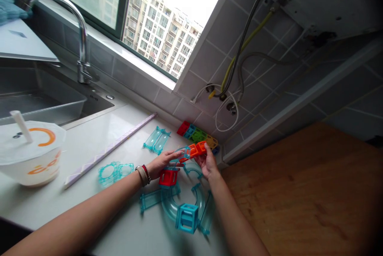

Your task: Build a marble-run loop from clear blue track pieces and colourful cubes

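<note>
My right hand (208, 164) is closed on orange toy blocks (196, 150) joined in a short row. My left hand (163, 163) is closed around a clear blue track piece (186, 152) that meets the left end of the orange blocks. Just below my left hand is a red block (168, 177); whether the hand touches it, I cannot tell. Under both hands lies a curved clear blue track (170, 204), with a blue block (187, 218) at its near end. A straight clear track piece (152, 200) rests to the left of the curve.
Coloured blocks (196, 133) stand in a row against the tiled wall. More clear pieces (115, 172) lie left of my arm. A long white strip (110, 150) crosses the counter. A lidded cup with a straw (30, 152) stands before the sink (38, 92); wood panelling (308, 188) borders the right.
</note>
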`<state>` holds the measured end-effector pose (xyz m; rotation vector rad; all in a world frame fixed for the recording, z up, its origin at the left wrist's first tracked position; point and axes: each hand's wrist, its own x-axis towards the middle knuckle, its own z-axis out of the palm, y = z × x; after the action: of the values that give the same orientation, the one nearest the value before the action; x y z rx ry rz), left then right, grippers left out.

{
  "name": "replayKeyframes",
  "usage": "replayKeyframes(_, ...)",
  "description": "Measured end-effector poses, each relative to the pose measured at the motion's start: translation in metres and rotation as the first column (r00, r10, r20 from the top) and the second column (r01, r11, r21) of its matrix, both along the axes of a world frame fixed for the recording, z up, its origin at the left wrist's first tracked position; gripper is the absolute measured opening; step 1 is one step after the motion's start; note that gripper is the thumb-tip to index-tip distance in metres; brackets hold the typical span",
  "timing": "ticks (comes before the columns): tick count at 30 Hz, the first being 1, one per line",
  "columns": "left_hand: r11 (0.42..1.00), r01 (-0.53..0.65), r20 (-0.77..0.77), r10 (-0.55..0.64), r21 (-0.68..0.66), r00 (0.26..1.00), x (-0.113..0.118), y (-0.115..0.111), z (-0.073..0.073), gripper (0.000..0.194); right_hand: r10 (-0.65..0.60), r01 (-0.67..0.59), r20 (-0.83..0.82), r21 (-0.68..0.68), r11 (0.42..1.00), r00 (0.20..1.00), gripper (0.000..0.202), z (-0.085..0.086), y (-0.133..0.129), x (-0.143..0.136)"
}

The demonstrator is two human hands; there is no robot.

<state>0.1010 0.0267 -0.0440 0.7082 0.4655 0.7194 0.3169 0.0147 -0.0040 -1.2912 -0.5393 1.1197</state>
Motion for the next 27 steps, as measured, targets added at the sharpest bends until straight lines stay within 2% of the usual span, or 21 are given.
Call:
replayKeyframes(6, 1.000, 0.008, -0.017, -0.008, -0.014, 1.000, 0.000, 0.000, 0.001, 0.054, -0.080, 0.080, 0.059, 0.001, 0.997, 0.995, 0.042, 0.002, -0.002, 0.023)
replayKeyframes(10, 1.000, 0.006, -0.021, -0.006, -0.019, 1.000, -0.001, 0.001, 0.003, 0.056, -0.197, 0.190, 0.163, 0.059, 0.980, 0.967, 0.044, 0.013, -0.007, 0.046)
replayKeyframes(12, 1.000, 0.003, -0.021, -0.003, -0.019, 1.000, -0.001, 0.000, 0.005, 0.059, -0.219, 0.205, 0.192, 0.090, 0.975, 0.957, 0.043, 0.022, -0.014, 0.049)
replayKeyframes(15, 1.000, -0.002, -0.034, 0.001, -0.027, 0.999, -0.001, -0.002, 0.010, 0.062, -0.168, 0.142, 0.198, 0.137, 0.980, 0.966, 0.040, 0.034, -0.029, 0.035)
replayKeyframes(18, 0.999, -0.009, -0.049, 0.007, -0.039, 0.999, -0.001, -0.004, 0.013, 0.061, -0.079, 0.038, 0.210, 0.192, 0.981, 0.975, 0.041, 0.040, -0.046, 0.003)
replayKeyframes(22, 0.999, -0.035, -0.050, 0.033, -0.027, 0.998, 0.000, -0.004, 0.012, 0.055, 0.046, -0.088, 0.249, 0.158, 0.984, 0.967, 0.046, 0.034, -0.058, -0.031)
replayKeyframes(27, 1.000, -0.027, -0.053, 0.028, 0.010, 0.998, 0.002, -0.004, 0.009, 0.053, 0.064, -0.085, 0.262, 0.070, 0.994, 0.963, 0.053, 0.024, -0.057, -0.038)
